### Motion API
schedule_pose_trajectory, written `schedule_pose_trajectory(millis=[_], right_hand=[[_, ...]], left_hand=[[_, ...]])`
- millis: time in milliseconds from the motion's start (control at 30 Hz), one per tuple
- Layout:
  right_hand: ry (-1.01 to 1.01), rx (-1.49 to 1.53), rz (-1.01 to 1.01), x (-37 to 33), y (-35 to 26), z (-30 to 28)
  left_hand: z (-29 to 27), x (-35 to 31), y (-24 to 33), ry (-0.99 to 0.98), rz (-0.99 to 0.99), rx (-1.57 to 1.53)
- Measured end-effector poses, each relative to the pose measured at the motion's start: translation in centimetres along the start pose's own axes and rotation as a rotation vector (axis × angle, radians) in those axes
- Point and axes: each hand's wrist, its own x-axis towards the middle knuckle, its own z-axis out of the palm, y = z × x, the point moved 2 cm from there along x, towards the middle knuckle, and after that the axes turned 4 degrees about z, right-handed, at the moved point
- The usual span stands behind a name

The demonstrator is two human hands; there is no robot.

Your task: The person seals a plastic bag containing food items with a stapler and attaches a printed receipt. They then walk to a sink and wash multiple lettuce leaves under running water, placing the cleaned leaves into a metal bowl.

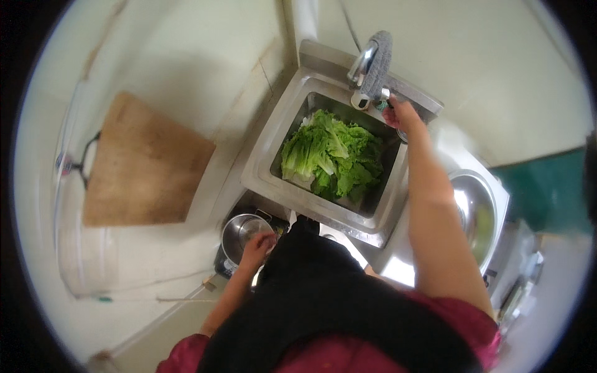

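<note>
The right hand [402,116] is at the faucet [362,66], the left hand [256,251] by the steel pot [233,238], how far either is closed I can't tell, and leafy green lettuce [334,152] lies heaped in the sink [266,147].

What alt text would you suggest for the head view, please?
Leafy green lettuce lies in a metal sink while the person's right hand is at the tap. Their left hand is beside a metal pot, and a wooden board shows at left.

Soft light leaves glare on the desk [398,270] and a faint shadow on the wall [186,71]. Outer areas curve, blur and darken to black.
</note>
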Motion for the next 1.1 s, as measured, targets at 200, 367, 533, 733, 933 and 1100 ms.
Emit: schedule_pose_trajectory(millis=[200, 367, 533, 733, 933, 1100], right_hand=[[0.053, 0.272, -0.214, -1.2, -5.8, 0.3], [0.683, 0.082, -0.647, 0.5, 3.5, -0.3], [0.279, -0.527, -0.376, 2.0, 15.5, 11.6], [0.192, -1.058, -0.002, 8.5, 17.3, 16.1], [0.284, -0.671, -0.345, -0.4, 14.9, 12.8], [-0.22, 0.419, 0.082, -4.5, 17.4, 10.7]], left_hand=[[-0.3, 12.1, 6.9, -0.165, 0.147, -0.038], [0.6, 14.2, 9.7, -0.177, 0.075, -0.113], [0.3, 12.7, 8.1, -0.205, -0.006, -0.064], [0.4, 11.9, 8.9, -0.157, -0.021, -0.049], [1.6, 13.9, 9.5, -0.179, 0.012, -0.036], [7.2, 19.9, 11.4, -0.231, -0.014, -0.082]])
